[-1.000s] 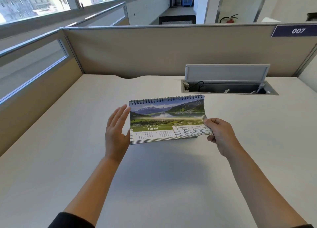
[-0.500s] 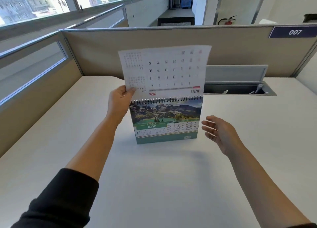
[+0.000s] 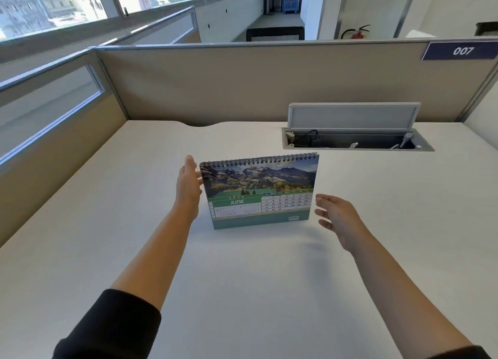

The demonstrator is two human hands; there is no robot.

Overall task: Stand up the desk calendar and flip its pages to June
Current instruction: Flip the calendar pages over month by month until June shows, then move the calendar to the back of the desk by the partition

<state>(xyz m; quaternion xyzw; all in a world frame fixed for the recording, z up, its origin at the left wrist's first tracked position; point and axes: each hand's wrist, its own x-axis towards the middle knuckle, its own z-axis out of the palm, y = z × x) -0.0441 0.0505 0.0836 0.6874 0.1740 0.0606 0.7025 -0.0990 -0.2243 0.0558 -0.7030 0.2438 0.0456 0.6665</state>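
Observation:
The spiral-bound desk calendar (image 3: 260, 191) stands upright on the white desk (image 3: 242, 291), showing a mountain photo and the JUNE page. My left hand (image 3: 188, 186) is flat and open at the calendar's left edge, fingers by the top corner, touching or nearly touching it. My right hand (image 3: 338, 218) hovers open just right of the calendar's lower right corner, fingers spread, holding nothing and apart from the calendar.
An open cable tray with raised lid (image 3: 353, 132) is set into the desk behind and right of the calendar. Beige partition walls (image 3: 242, 89) close the desk at the back and left. A "007" label (image 3: 462, 51) sits top right.
The May page went over the spiral to the back; the left hand, which held it up, has let go and dropped beside the calendar. The right hand released the page earlier and stays open.

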